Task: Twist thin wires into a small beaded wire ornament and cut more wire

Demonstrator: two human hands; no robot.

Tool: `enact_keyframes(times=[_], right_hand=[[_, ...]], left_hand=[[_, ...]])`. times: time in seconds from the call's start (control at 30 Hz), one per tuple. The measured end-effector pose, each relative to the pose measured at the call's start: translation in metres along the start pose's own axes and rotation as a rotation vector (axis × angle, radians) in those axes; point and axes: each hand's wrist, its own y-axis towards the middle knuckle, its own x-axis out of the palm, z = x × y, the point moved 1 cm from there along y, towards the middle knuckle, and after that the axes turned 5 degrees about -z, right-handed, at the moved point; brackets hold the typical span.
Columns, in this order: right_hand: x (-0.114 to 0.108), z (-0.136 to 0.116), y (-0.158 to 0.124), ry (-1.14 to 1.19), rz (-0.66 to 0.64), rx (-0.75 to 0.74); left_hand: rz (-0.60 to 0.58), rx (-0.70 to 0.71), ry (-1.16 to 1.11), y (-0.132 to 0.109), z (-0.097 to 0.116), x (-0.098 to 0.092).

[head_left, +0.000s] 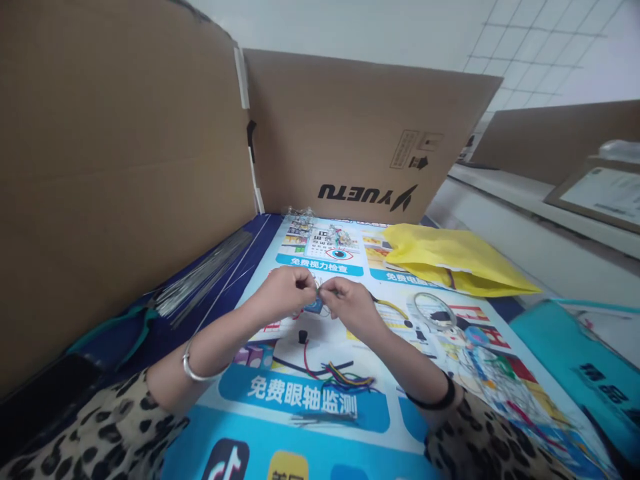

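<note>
Close together over the printed sheet, my left hand (285, 292) and my right hand (353, 305) pinch a thin wire piece (319, 291) between their fingertips. Its fine loops show around the fingers, but its exact shape is too small to make out. Just below the hands sits a small black cap (303, 337). Nearer to me lies a bunch of coloured wires (347, 379), red, blue, yellow, green and black. A pair of yellow-handled pliers (395, 309) lies partly hidden behind my right hand.
Silver wire lengths (200, 280) and teal-handled pliers (145, 327) lie at left. A wire coil (434, 311), tangled wire (493, 370), a yellow bag (445, 257) and a teal pouch (565, 353) are at right. Cardboard panels (350, 133) wall the back and left.
</note>
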Motion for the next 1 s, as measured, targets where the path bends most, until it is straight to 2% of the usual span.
enact_keyframes(times=[0.1,0.17,0.23,0.33,0.43,0.57,0.83,1.0], right_hand=[[0.007,0.009,0.001,0.078,0.060,0.006],[0.013,0.016,-0.002,0.122,0.072,0.011],[0.018,0.024,-0.004,0.170,0.060,0.012],[0.022,0.030,-0.005,0.203,0.042,-0.008],[0.022,0.032,-0.006,0.195,0.019,-0.020],[0.022,0.032,-0.007,0.214,-0.013,-0.017],[0.022,0.033,-0.007,0.273,-0.019,0.013],[0.021,0.029,-0.008,0.303,-0.010,0.029]], left_hand=[[-0.070,-0.132,-0.234,0.008,-0.009,0.004],[-0.085,-0.152,-0.283,0.012,-0.015,0.007],[-0.061,-0.080,-0.221,0.013,-0.019,0.009],[0.004,0.168,-0.031,0.011,-0.020,0.011],[-0.032,0.311,0.034,0.007,-0.019,0.012],[-0.113,0.366,0.121,0.003,-0.019,0.013],[-0.130,0.281,0.243,0.007,-0.020,0.011],[-0.109,0.337,0.355,0.007,-0.022,0.008]])
